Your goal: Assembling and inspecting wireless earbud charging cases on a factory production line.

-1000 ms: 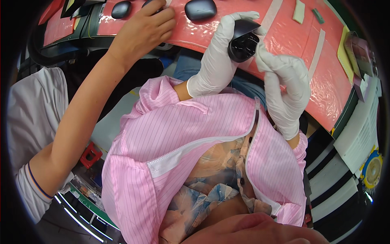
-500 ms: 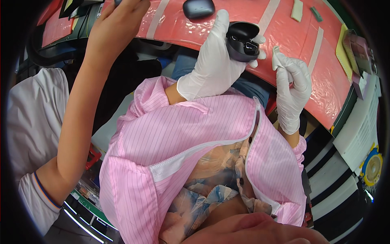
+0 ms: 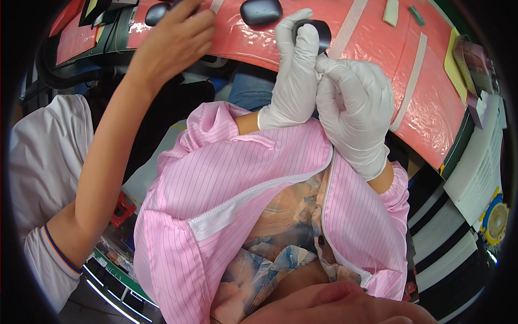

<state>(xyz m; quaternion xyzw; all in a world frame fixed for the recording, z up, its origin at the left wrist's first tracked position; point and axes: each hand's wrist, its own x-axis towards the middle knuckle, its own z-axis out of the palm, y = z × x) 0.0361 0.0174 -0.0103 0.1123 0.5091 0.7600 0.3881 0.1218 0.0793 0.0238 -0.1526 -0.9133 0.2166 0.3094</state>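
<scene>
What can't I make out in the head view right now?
In the head view:
- Inside of the dark case: hidden by its own shell and the left hand.
- Anything between the right hand's fingertips: hidden by its own fingers.
- Part of the co-worker's hand: cut off by the upper edge.
- Print on the white sheet: too small.

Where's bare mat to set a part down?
Pink mat, right side: between the rightmost pale strip and the yellow pad. Also left of that strip, below the pale block. Crowded: left stretch, with the co-worker's hand and dark cases.
</scene>
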